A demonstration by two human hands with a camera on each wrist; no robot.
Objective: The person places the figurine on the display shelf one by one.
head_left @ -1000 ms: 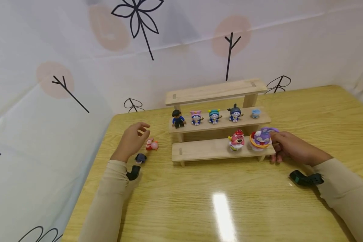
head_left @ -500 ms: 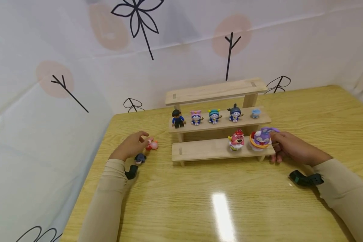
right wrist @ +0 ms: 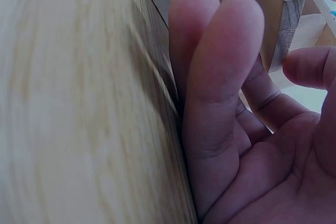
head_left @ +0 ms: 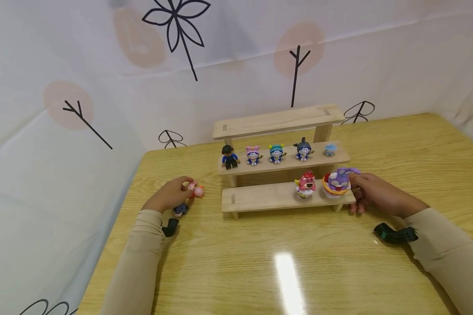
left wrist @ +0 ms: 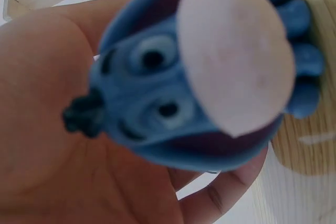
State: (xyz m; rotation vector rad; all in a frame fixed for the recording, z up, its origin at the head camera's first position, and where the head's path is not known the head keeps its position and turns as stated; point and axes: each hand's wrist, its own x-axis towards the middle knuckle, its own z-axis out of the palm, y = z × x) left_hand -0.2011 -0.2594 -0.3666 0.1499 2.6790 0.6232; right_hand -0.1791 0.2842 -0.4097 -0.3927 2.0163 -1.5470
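My left hand [head_left: 164,196] pinches a small pink pig figurine [head_left: 199,191] on the table, left of a three-step wooden display shelf [head_left: 256,197]; the fingertips partly cover it. Below that palm sits a blue donkey figurine [head_left: 180,209]. In the left wrist view the donkey's pale muzzle [left wrist: 236,56] fills the picture and hides the pig. My right hand [head_left: 384,193] holds the right end of the lowest step, thumb near the top and lower fingers [right wrist: 223,61] beside the tabletop. Right by it stands a purple rabbit figurine [head_left: 337,181] in an orange-rimmed cup.
A pink bear figurine [head_left: 306,185] stands left of the rabbit. Along the middle step are a dark-capped toy man [head_left: 230,158], several hatted figurines [head_left: 276,154] and a small light-blue figurine [head_left: 330,150]. The top step [head_left: 277,122] backs toward a patterned cloth [head_left: 236,83].
My left hand has lowered and moved its fingers onto the pink pig figurine, closing on it. My right hand has stayed at the shelf's end. The head view has shifted slightly.
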